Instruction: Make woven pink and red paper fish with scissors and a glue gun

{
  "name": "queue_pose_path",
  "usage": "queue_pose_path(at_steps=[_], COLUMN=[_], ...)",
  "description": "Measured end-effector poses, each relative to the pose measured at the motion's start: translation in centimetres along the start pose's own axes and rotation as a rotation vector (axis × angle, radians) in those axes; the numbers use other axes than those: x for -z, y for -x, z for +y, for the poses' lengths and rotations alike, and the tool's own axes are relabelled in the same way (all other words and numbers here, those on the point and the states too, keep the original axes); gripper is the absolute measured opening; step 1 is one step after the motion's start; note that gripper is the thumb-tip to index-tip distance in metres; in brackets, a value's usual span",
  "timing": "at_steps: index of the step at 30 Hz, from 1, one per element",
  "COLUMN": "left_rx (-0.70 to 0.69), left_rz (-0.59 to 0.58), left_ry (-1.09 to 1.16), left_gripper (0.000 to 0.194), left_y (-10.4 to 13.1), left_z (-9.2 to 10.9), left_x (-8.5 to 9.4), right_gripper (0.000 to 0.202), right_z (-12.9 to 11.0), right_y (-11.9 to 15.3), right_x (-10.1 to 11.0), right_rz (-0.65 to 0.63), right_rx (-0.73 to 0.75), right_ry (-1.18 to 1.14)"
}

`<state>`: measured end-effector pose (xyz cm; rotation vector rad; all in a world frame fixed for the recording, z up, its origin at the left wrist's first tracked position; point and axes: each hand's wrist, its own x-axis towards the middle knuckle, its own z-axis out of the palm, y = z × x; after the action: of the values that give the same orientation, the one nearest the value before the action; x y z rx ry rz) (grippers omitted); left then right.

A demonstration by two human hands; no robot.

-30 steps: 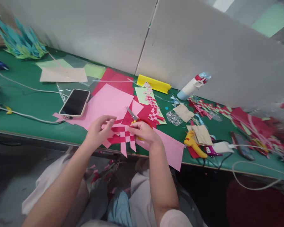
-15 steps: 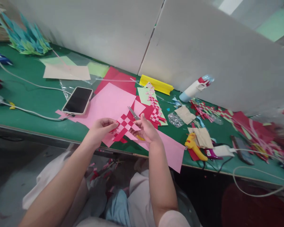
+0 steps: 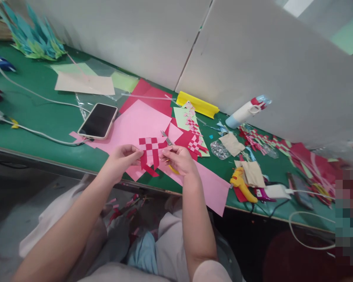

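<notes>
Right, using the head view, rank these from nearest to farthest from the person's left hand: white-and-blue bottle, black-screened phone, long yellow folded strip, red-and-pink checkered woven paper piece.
1. Woven paper piece: held in the left hand.
2. Phone: to the hand's left, farther back.
3. Yellow strip: back right.
4. Bottle: farther right.

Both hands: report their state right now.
Left hand: closed, holding the woven paper piece.
Right hand: at the piece's right side; whether it grips cannot be told.

The weave (image 3: 148,144), checkered in red and pink paper, was near the worktop's (image 3: 53,154) front edge, its loose strips (image 3: 150,171) pointing toward it.
</notes>
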<state>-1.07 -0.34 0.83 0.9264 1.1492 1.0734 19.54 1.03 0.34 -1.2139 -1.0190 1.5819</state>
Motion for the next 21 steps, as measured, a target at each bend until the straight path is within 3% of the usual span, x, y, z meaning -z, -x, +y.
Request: queue_pose_path(at_steps=[7,10,12,14,17,21], left_rx=[-0.016,-0.316,-0.532,-0.700,-0.857,-0.892], left_rz=[-0.182,-0.048,0.046,0.022,-0.136,-0.230], left_ry=[-0.664,-1.037,-1.170,-1.218,-1.247,-1.310], left_gripper=[0.034,0.048,0.042,0.032,0.028,0.031], left_y=[1.2,1.6,1.7,1.7,1.6,1.7], left_z=[0.1,0.6,0.7,0.6,-0.3,-1.6], left_x=[3.4,4.4,4.6,4.4,3.7,3.1], right_gripper=[0.032,0.027,0.025,0.024,0.030,0.032], right_z=[0.1,0.3,0.2,0.0,-0.2,0.2], right_y=[-0.3,-0.2,0.0,0.3,0.8,1.0], right_x=[-0.6,-0.9,-1.1,-1.4,-1.9,-2.8], right_rz=[0.016,0.070,0.207,0.302,0.192,0.010], right_rx=[-0.050,0.024,0.160,0.312,0.461,0.571], right_ry=[0.137,0.406,0.658,0.903,1.134,1.425])
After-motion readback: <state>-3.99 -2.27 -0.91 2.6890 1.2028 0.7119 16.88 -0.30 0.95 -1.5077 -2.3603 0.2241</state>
